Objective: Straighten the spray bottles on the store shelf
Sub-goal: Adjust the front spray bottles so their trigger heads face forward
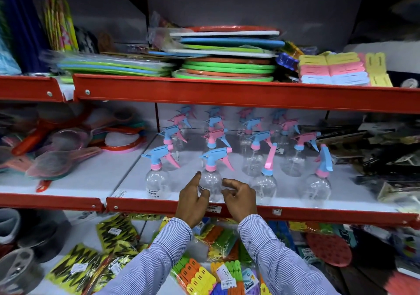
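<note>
Clear spray bottles with pink and blue trigger heads stand in four rows on the white middle shelf (pixel 127 176). The front bottle of the second row (pixel 210 176) has a blue head pointing left. My left hand (pixel 192 200) touches its left side and my right hand (pixel 238 198) curls at its right side, fingers apart, neither closed around it. The front bottle on the left (pixel 156 181) also points left. Two front bottles to the right, one with a pink head (pixel 266 181) and one with a blue head (pixel 320 181), have their heads turned away.
The shelf's red front rail (pixel 318 215) runs below my hands. Plastic scoops and strainers (pixel 56 158) lie left of the bottles, dark packets (pixel 386 153) to the right. Stacked coloured plates (pixel 227 67) fill the shelf above. Packs of clothes pegs (pixel 204 276) lie below.
</note>
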The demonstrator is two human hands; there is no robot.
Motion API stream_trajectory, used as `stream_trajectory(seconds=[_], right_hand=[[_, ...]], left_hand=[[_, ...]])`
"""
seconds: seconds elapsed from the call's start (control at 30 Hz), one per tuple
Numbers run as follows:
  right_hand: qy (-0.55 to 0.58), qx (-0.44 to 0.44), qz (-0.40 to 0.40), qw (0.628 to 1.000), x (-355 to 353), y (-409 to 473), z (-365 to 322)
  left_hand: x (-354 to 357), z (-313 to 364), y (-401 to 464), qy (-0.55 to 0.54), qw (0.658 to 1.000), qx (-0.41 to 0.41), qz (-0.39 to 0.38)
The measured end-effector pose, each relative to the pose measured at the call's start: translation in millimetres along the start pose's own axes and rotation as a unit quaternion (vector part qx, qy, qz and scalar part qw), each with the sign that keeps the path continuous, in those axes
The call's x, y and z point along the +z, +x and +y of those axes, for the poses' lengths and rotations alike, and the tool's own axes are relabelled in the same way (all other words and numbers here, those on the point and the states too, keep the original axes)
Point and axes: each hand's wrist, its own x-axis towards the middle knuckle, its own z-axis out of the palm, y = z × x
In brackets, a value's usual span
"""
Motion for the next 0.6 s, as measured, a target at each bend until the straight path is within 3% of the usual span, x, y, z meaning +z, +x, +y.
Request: stream_trajectory(seconds=[0.33,0.6], right_hand=[[0.004,-0.02,0.012,1.0,2,-1,1],[-0.009,-0.119,0.067,0.991,-13,-13,10]], left_hand=[[0,-4,-1,-0.005,1.0,0.009,0.003],[0,1,-20,0.014,0.986,0.112,0.12]])
